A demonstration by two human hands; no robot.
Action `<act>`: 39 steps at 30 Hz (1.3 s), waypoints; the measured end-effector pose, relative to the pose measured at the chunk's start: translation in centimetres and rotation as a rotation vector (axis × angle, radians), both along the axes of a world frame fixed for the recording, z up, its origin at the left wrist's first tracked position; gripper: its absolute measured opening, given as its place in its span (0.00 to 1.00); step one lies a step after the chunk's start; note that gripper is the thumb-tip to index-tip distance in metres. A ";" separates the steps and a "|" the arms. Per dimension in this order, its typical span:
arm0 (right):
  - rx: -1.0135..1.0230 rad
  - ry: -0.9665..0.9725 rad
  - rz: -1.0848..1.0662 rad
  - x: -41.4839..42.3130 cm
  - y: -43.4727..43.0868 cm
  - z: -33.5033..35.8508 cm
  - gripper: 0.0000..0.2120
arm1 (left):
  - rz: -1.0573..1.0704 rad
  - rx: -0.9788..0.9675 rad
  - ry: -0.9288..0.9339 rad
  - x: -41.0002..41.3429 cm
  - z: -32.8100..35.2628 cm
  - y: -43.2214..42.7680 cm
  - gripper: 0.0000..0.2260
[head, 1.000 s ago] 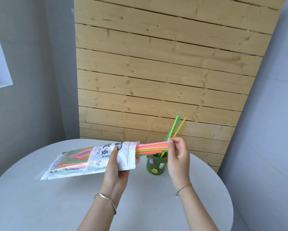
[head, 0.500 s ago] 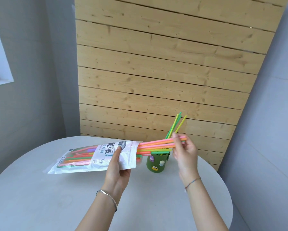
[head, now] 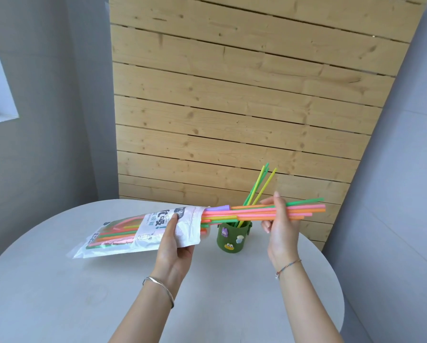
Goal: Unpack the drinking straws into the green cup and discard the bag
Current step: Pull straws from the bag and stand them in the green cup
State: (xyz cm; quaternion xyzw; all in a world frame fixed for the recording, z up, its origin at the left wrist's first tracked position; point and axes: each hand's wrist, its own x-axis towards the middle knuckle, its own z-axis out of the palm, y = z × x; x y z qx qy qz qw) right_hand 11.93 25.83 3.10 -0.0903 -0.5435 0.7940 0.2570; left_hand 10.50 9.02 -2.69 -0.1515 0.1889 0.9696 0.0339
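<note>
Right hand (head: 280, 219), centre-right of frame, pinches a bundle of straws (head: 252, 212) half out of the bag (head: 143, 231). Left hand (head: 174, 241) clamps the bag's mouth, bracing it. Green cup (head: 233, 237) waits just below on the bench (head: 84, 293), a few straws inside.

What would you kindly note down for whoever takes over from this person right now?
Left hand: holds the bag near its open end, above the table.
Right hand: pinches a bundle of straws, partly drawn out of the bag, level over the green cup.
Done: a few straws stand in the cup.
Left: pull the bundle free, put it in the cup, empty the bag, discard it.
</note>
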 end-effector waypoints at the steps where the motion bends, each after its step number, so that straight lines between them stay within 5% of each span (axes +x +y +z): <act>1: -0.011 0.007 0.001 0.0 0.1 0.0 0.17 | 0.008 0.004 -0.002 0.0 0.0 0.0 0.18; 9: 0.235 -0.181 0.315 -0.3 -1.7 -1.2 0.09 | -0.041 -0.035 -0.007 0.8 0.6 2.0 0.06; 15: 0.142 -0.075 0.050 -0.8 0.3 -0.3 0.14 | 0.021 -0.035 -0.024 0.0 0.5 1.1 0.08; 22: 0.271 -0.130 0.170 -1.6 -0.8 -1.1 0.16 | -0.015 -0.040 -0.039 -0.1 0.5 1.8 0.04; 32: 0.236 0.013 -0.056 -3.7 2.5 2.2 0.17 | 0.137 -0.024 -0.093 -2.2 -0.1 -1.6 0.10; 39: 0.513 0.037 -0.227 -6.1 5.2 4.4 0.17 | 0.179 -0.019 -0.122 -3.1 -0.7 -2.3 0.15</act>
